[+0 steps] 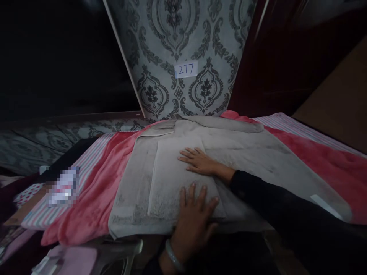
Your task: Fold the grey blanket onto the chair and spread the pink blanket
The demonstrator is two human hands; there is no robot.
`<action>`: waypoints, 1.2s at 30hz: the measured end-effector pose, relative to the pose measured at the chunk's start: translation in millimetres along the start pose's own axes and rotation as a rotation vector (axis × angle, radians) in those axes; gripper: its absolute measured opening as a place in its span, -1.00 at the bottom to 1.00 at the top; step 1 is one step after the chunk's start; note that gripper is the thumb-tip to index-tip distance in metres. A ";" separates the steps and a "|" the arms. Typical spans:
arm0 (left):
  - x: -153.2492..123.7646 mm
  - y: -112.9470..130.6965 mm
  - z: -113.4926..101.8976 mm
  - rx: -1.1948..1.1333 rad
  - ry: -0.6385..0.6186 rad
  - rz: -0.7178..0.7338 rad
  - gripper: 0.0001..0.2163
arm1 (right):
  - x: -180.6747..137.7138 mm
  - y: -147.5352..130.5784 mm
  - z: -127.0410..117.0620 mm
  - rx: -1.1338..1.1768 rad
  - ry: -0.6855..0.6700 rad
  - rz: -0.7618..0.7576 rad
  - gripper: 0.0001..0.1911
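Head view: folded grey towel (pixel 170 173) lies on a wider grey cloth (pixel 249 154), pink blanket (pixel 99 187) beneath. Right hand (pixel 199 162) is flat on the towel, fingers spread, grip released. Left hand (pixel 193 219) is palm-down at its near edge, also ungripped; can't tell contact.

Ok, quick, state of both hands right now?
Left hand: open, fingers spread over the grey cloth, no grip visible.
Right hand: open, laid flat on the cloth, no grip visible.

Head view, forward-down over grey cloth (pixel 243 152)
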State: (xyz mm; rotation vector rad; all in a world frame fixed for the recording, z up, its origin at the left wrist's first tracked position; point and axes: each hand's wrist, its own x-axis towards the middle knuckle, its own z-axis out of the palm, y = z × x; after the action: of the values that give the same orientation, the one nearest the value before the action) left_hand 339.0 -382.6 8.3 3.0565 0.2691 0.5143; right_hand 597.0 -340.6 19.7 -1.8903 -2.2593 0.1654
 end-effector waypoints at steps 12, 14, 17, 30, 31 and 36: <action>-6.8 8.4 38.4 0.096 0.181 -0.059 -0.41 | 58.0 93.3 14.2 0.126 0.111 0.241 -0.36; -6.9 7.8 34.3 0.090 0.148 -0.026 -0.37 | 63.3 101.7 17.6 0.175 0.163 0.278 -0.36; -7.8 6.0 25.0 0.075 0.074 -0.001 -0.34 | 67.5 105.3 15.7 0.236 0.218 0.317 -0.34; 0.0 10.2 10.8 -0.034 -0.053 -0.018 -0.27 | -72.2 -9.8 38.8 1.141 0.636 0.666 -0.10; -0.6 9.4 9.7 -0.029 -0.057 -0.013 -0.26 | -84.4 -25.6 41.5 1.225 0.659 0.660 -0.12; -6.9 1.4 3.5 -0.012 -0.066 0.005 -0.30 | -117.1 -74.2 39.2 1.480 0.648 0.731 -0.25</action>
State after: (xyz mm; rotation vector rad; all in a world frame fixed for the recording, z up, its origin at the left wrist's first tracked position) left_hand 333.9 -385.1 2.9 3.0562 0.2552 0.4126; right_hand 536.9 -467.7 -11.9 -1.3539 -0.4843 0.8522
